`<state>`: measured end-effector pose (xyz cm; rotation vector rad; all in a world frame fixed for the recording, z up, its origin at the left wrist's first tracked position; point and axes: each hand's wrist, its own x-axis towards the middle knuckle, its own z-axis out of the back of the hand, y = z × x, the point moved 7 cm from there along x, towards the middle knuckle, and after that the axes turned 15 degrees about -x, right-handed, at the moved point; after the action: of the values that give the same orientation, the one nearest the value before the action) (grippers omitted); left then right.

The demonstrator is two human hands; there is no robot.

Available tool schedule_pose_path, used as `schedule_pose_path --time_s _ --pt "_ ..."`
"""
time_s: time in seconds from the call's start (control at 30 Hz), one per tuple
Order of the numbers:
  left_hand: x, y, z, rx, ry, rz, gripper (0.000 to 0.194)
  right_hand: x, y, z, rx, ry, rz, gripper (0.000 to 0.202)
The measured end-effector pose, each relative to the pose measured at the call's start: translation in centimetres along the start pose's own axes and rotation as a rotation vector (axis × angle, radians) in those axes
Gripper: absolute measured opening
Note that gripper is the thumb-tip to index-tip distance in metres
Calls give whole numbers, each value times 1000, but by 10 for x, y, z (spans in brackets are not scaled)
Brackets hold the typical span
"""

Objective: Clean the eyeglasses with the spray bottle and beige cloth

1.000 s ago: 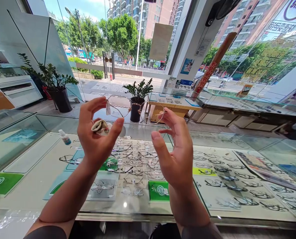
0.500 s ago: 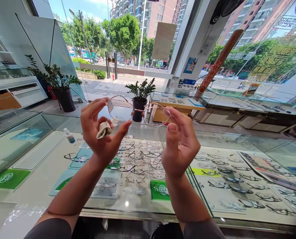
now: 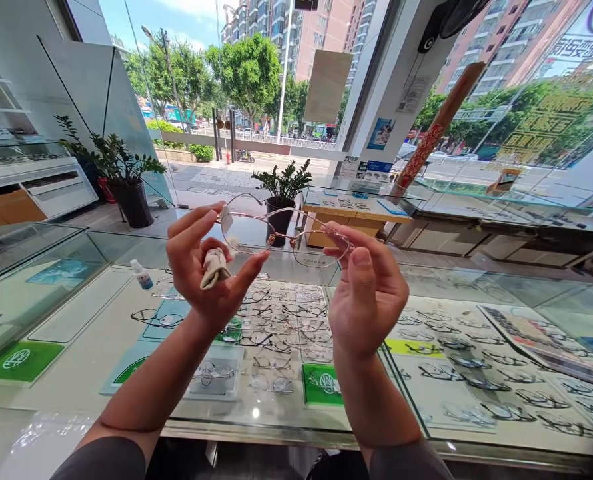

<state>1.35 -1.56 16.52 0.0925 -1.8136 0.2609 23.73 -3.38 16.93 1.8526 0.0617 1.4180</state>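
Note:
A pair of thin-rimmed round glasses is held up above the glass counter, between my two hands. My left hand grips the side of the frame at its fingertips, with a small tag on the nearby lens. A crumpled light cloth is tucked in the same palm. My right hand pinches the other side of the frame, its thumb raised near the rim. The lenses tilt slightly down toward the right.
Rows of glasses lie inside the glass display counter. A small spray bottle stands at the left. Green cards lie in the case. Potted plants and a wooden display table are beyond.
The glasses and both hands have shifted slightly right and down. The frame is tilted more, its right lens lower, and my right fingers have moved along the rim.

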Motion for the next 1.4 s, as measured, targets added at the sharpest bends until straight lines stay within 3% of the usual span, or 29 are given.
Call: schedule_pose_path --time_s 0.37,0.87,1.1,1.3,1.4 --pt "-2 0 -6 -51 31 51 67 -1 2 0 187 -27 -6 16" --pt "-3 4 -7 -75 -19 128 61 4 -4 -6 37 70 -39 16" --pt "3 13 -5 -110 -7 181 61 6 -24 -19 54 254 -112 15" --pt "9 28 -10 -238 315 343 67 10 -29 -27 68 509 -127 17" --pt "10 25 -12 -274 391 401 66 6 -30 -36 132 684 -172 15"
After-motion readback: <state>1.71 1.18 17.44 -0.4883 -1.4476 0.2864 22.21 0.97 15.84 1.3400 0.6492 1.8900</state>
